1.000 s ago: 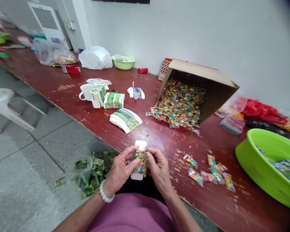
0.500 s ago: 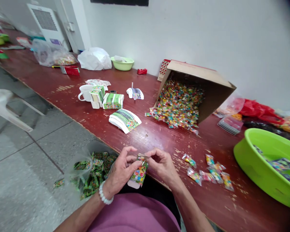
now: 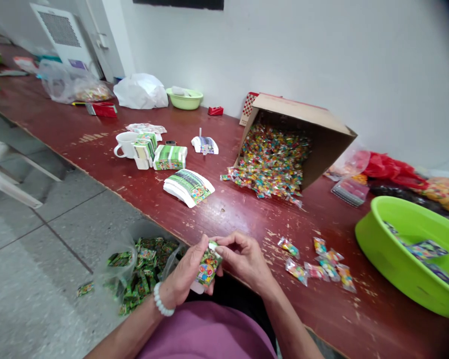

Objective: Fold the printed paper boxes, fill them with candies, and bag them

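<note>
A small green printed candy box (image 3: pixel 208 267) is in my left hand (image 3: pixel 187 269), whose fingers wrap around its sides. A pale flap shows at the box's lower end. At the upper end, my right hand (image 3: pixel 243 257) pinches the white flap between thumb and fingers. On the table to the right lie several wrapped candies (image 3: pixel 316 271). Beyond my hands rests a stack of flat green box blanks (image 3: pixel 190 187). Below the table edge on the left, a clear plastic bag (image 3: pixel 114 279) holds many green printed boxes (image 3: pixel 145 279).
A cardboard carton (image 3: pixel 303 109) on its side spills wrapped candies. A green basin (image 3: pixel 374 249) stands at the right with printed packets inside. A white mug (image 3: pixel 126 144) and bundled green blanks (image 3: pixel 171 157) sit at the back left. A white stool (image 3: pixel 7 164) stands on the floor.
My left thumb has moved to the side of the box, and fingers now show beneath it. My right fingers have closed in on the top flap. The whole view has shifted slightly.
</note>
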### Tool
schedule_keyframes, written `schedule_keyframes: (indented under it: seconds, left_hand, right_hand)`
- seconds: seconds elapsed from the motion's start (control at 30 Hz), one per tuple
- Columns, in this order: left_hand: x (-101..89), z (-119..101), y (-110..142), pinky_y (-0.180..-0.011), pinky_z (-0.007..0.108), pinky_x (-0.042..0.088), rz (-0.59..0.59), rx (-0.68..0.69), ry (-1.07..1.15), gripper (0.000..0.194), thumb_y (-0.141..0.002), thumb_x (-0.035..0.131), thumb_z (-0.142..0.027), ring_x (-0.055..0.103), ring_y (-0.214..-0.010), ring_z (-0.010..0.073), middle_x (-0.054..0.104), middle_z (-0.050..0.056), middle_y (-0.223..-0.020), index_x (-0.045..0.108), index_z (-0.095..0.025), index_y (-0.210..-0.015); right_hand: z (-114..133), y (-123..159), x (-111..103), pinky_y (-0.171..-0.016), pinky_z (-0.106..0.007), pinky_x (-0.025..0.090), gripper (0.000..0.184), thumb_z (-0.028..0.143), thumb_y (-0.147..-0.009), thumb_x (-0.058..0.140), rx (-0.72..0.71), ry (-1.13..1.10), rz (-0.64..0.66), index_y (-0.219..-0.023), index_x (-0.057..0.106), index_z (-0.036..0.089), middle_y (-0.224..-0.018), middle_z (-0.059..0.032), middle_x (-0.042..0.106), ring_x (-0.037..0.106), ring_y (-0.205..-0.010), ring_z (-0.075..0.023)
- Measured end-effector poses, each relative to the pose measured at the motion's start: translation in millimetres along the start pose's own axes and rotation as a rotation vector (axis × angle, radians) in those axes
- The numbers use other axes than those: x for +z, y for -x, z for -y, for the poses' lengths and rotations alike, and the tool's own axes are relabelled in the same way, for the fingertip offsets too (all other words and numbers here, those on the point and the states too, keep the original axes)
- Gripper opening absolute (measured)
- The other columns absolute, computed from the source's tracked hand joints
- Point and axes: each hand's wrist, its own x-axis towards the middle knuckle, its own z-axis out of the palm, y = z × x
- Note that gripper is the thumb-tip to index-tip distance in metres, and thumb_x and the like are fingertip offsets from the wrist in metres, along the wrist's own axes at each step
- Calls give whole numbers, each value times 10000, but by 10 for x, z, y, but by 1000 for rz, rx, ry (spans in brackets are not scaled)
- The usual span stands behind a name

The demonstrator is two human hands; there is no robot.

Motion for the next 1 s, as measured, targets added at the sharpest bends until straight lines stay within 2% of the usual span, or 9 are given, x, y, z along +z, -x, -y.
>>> schedule_keyframes:
  seconds: [0.1, 0.17, 0.37, 0.47, 0.57, 0.67, 0.73, 0.87, 1.0]
  left_hand:
    - [11, -37, 6, -391, 202, 433, -24, 52, -107, 731, -907, 386, -710, 581, -416, 117, 675, 50, -718, 556, -144, -1338]
    - [9, -49, 0, -391, 202, 431, -11, 53, -124, 725, -913, 369, -708, 581, -415, 118, 675, 53, -706, 597, -129, -1286]
    - [-53, -23, -33, -385, 197, 426, -11, 56, -157, 753, -915, 324, -722, 577, -401, 117, 668, 77, -662, 711, -80, -988]
    - [-94, -2, -32, -376, 195, 424, 13, 44, -147, 748, -916, 328, -718, 578, -397, 119, 671, 74, -669, 705, -86, -1054]
    - [-119, 3, -26, -371, 197, 428, 26, 43, -133, 734, -919, 342, -707, 575, -397, 124, 668, 57, -671, 641, -118, -1239]
    - [-131, 0, -18, -381, 198, 436, 5, 57, -132, 709, -928, 369, -680, 572, -413, 126, 661, 43, -669, 557, -153, -1365]
    - [-131, 1, -10, -384, 193, 426, -20, 71, -137, 702, -933, 375, -669, 565, -418, 121, 659, 43, -670, 543, -157, -1382]
    - [-106, -6, 12, -391, 190, 422, -29, 69, -146, 717, -930, 357, -681, 554, -432, 115, 640, 37, -671, 550, -161, -1384]
    - [-89, -42, 15, -401, 189, 444, -62, 80, -252, 726, -909, 392, -696, 563, -475, 118, 627, 30, -697, 560, -176, -1386]
  right_hand:
    - [-34, -74, 16, -457, -245, 494, 257, 400, -805, 755, 128, -164, 95, -870, 670, 166, -795, -50, 748, 640, -470, -133]
    - [-10, -115, 20, -427, -236, 481, 271, 403, -778, 777, 165, -246, 104, -820, 667, 160, -717, -39, 736, 637, -448, -142]
    - [55, -146, 41, -399, -224, 465, 196, 330, -789, 779, 146, -331, 87, -778, 680, 162, -652, -31, 725, 639, -424, -149]
    - [20, -139, 49, -400, -231, 459, 183, 316, -801, 771, 160, -353, 114, -763, 669, 169, -693, -33, 735, 645, -431, -154]
    - [-11, -130, 60, -402, -236, 452, 182, 315, -807, 767, 159, -350, 124, -765, 662, 172, -799, -43, 751, 644, -434, -146]
    - [-18, -103, 86, -433, -241, 458, 178, 326, -831, 744, 108, -297, 122, -784, 663, 174, -1007, -63, 739, 642, -476, -121]
    - [-15, -70, 106, -464, -246, 466, 175, 342, -857, 716, 82, -239, 114, -811, 663, 182, -1048, -63, 721, 635, -508, -112]
    - [-6, -8, 109, -550, -261, 488, 191, 346, -920, 625, -25, -21, 64, -819, 662, 188, -1022, -63, 707, 629, -600, -122]
    - [-11, -23, 79, -625, -256, 469, 168, 265, -903, 624, -184, 370, -55, -767, 689, 192, -803, -35, 693, 609, -688, -147]
